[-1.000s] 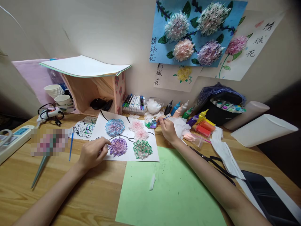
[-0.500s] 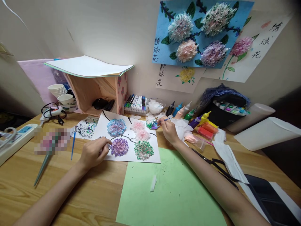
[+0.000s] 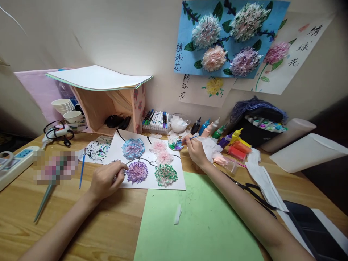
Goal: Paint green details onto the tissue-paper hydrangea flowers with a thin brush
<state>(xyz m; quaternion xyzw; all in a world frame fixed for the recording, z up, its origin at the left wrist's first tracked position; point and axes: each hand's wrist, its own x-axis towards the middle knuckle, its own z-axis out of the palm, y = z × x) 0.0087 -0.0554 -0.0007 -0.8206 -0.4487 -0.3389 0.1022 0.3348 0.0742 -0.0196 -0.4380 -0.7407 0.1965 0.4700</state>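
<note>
A thin blue paintbrush point(image 3: 194, 137) is pinched in my right hand point(image 3: 193, 149). Its tip end is at a small paint palette point(image 3: 176, 145) smeared with green, purple and blue; the fingers hide part of the brush. My left hand point(image 3: 107, 181) rests with curled fingers on the left edge of the white paper point(image 3: 179, 184), holding it down beside the purple paper flower point(image 3: 137, 172). Also on this sheet are a blue flower point(image 3: 133, 148), two pink flowers point(image 3: 164, 157) and a green-edged flower point(image 3: 165, 175), with black painted branches between them.
Paint bottles point(image 3: 208, 128) line the back right, near a bowl of tissue pieces point(image 3: 179, 124) and a marker box point(image 3: 155, 121). Scissors point(image 3: 255, 194) lie right of the green sheet point(image 3: 198, 228). Another brush point(image 3: 82, 170) and a power strip point(image 3: 20, 163) lie left.
The view has shifted slightly. Both hands keep nearly the same place and grip, with the brush still over the palette.
</note>
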